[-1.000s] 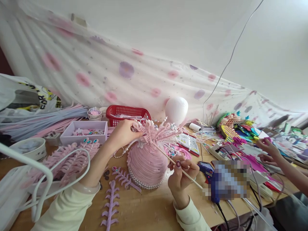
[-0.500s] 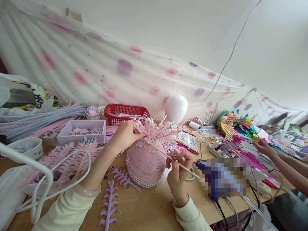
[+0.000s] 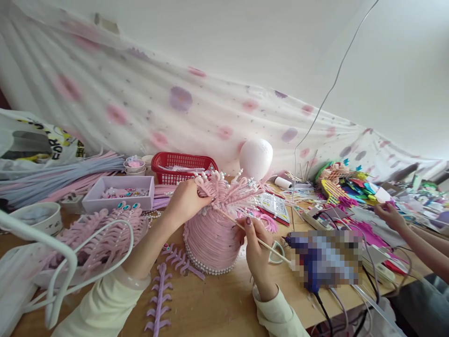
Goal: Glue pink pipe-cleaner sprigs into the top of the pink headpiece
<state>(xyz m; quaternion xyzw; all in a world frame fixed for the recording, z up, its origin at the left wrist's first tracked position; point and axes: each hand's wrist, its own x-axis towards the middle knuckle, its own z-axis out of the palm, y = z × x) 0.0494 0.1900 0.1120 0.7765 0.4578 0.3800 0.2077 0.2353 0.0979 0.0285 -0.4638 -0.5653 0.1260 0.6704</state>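
Note:
My left hand [image 3: 185,201] is closed on a pink pipe-cleaner ornament with pearls [image 3: 231,189], holding it on top of a pink dome [image 3: 210,238] edged with a pearl string. My right hand [image 3: 257,245] pinches a thin wooden stick [image 3: 266,244] whose tip points under the ornament. The dome stands on the wooden table [image 3: 217,304].
Pink feather-shaped pieces [image 3: 101,229] lie at left, purple ones [image 3: 159,299] in front. A red basket [image 3: 184,166], a lilac tray [image 3: 121,192] and a white foam head [image 3: 256,157] stand behind. A glue gun [image 3: 298,243] lies right. Another person's hand [image 3: 387,213] works far right.
My right hand has slid up the stick toward the dome. My left hand has stayed on the ornament. The other person's hand has shifted slightly.

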